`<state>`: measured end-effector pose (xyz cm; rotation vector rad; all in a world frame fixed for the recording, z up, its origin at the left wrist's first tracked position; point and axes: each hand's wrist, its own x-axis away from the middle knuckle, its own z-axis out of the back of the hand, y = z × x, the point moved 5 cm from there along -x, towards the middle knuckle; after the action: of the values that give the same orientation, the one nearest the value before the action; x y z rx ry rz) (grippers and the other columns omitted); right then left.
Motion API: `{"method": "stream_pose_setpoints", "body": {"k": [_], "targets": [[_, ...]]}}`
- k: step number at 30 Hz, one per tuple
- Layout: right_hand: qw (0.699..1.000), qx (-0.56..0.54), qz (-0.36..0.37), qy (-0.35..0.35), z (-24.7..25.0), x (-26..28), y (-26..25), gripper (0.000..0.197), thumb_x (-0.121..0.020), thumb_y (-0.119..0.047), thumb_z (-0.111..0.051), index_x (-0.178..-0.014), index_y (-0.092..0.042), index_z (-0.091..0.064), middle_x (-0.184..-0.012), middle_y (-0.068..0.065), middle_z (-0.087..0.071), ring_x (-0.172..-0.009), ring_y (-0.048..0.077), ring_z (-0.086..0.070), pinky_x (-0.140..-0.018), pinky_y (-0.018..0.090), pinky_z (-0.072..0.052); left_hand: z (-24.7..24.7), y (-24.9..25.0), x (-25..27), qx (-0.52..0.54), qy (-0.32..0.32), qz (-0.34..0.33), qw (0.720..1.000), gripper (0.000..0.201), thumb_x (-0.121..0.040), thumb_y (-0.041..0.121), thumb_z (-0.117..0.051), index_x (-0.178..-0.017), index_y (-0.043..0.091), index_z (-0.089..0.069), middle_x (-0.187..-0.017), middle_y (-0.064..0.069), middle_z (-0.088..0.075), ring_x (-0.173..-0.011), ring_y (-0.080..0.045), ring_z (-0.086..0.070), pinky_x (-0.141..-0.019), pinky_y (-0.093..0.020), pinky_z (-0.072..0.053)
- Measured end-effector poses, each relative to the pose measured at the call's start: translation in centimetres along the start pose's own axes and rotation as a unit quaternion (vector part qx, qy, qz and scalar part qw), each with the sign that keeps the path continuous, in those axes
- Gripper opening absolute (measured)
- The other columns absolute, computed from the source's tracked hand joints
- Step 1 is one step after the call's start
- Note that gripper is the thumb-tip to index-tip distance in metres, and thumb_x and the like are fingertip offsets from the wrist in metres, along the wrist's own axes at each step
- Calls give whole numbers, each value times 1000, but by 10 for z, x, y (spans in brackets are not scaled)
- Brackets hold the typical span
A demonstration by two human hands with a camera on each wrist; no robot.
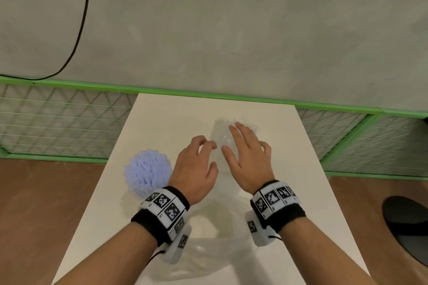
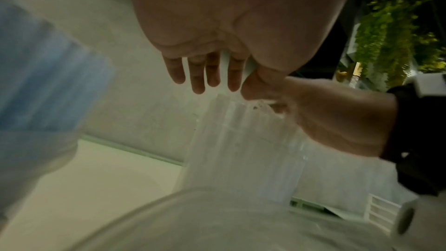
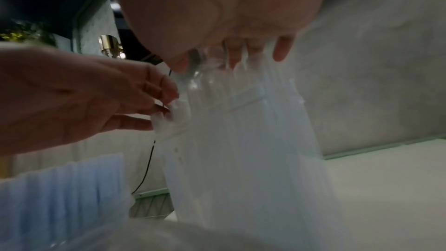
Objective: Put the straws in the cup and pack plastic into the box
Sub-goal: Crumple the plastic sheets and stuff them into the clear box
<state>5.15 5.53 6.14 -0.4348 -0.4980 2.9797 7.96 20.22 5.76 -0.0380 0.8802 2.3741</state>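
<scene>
A crumpled clear plastic wrapper [image 1: 220, 131] lies mid-table on the white table [image 1: 301, 169]. My left hand [image 1: 213, 155] has curled fingers and pinches the wrapper's left edge [image 3: 169, 111] between thumb and fingertips. My right hand [image 1: 240, 143] lies over the wrapper with spread, straight fingers [image 3: 231, 58] that touch its top. A bunch of light-blue straws [image 1: 148, 169] stands upright in a clear cup at the table's left, beside my left wrist. A clear plastic box [image 1: 208, 252] sits near the front edge, between my forearms; its rim [image 2: 217, 196] shows blurred in the left wrist view.
A green-framed wire fence [image 1: 58, 118] runs behind the table, with a grey wall above and a black cable [image 1: 81, 30] hanging on it. A dark round seat [image 1: 407, 227] stands right of the table. Brown floor lies on both sides.
</scene>
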Motion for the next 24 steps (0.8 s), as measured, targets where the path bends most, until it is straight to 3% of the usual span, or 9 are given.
{"method": "stream_pose_setpoints", "body": {"k": [1, 3, 7, 10, 13, 15, 17, 20, 24], "targets": [[1000, 4, -9, -25, -10, -3, 2, 61, -96, -59, -17, -149, -33, -32, -158, -13, -26, -148, 9, -16, -112, 40, -15, -1, -1, -5, 21, -1, 11, 1000, 42, -93, 30, -45, -134, 19, -44, -141, -3, -33, -115, -26, -50, -101, -41, -41], [1000, -15, -9, -18, -19, -6, 5, 58, -97, -59, -17, -142, -36, -44, -152, -17, -38, -147, 7, -20, -111, 38, -13, -3, -2, -14, 51, -6, 35, 998, 47, -98, 34, -37, -144, 21, -36, -151, -2, -24, -129, -23, -43, -107, -40, -39], [993, -73, 34, 84, -13, -4, 8, 35, -94, -55, -41, -99, -37, -71, -114, -22, -65, -128, 9, -47, -97, 41, -25, -8, -7, -30, 84, -59, 95, 990, 46, -105, 34, -29, -151, 31, -25, -162, 0, -10, -142, -16, -30, -107, -25, -26], [977, -159, 18, 143, 0, -6, 15, 32, -91, -49, -48, -84, -33, -75, -114, -21, -63, -124, 5, -46, -95, 35, -23, -14, -12, -38, 87, -94, 121, 984, 47, -106, 37, -25, -152, 34, -22, -163, -3, -9, -145, -17, -25, -111, -29, -24], [956, -199, -115, 182, 9, -11, 31, 31, -95, -43, -44, -114, -32, -66, -136, -12, -50, -131, 6, -39, -103, 35, -23, -18, -19, -48, 123, -99, 160, 974, 53, -104, 45, -27, -154, 33, -16, -164, -2, -7, -150, -15, -12, -117, -31, -14], [942, -208, -238, 110, 3, -14, 42, 47, -99, -46, -42, -142, -28, -43, -156, -5, -32, -145, 12, -24, -114, 46, -18, -18, -19, -59, 171, -92, 191, 962, 58, -103, 49, -28, -155, 32, -11, -165, 1, -3, -151, -12, -3, -119, -32, -7], [922, -242, -303, 9, -9, -18, 41, 65, -99, -51, -41, -154, -24, -19, -164, -2, -15, -151, 15, -8, -119, 49, -8, -19, -14, -70, 189, -116, 196, 955, 59, -104, 45, -28, -156, 30, -4, -164, 3, 3, -151, -12, 3, -121, -35, -3], [919, -256, -296, -53, -21, -24, 34, 73, -98, -54, -42, -157, -28, -7, -165, -4, -8, -151, 14, 1, -117, 50, -3, -28, -2, -76, 164, -183, 178, 953, 62, -104, 26, -31, -156, 25, 5, -164, 3, 8, -151, -13, 8, -123, -39, 2], [888, -376, -260, -53, -28, -30, 34, 72, -91, -50, -51, -153, -37, -18, -162, -11, -17, -151, 12, -7, -121, 49, -12, -29, 6, -75, 197, -207, 165, 944, 71, -98, 8, -34, -156, 22, 6, -163, 4, 12, -149, -12, 14, -121, -38, 4]]}}
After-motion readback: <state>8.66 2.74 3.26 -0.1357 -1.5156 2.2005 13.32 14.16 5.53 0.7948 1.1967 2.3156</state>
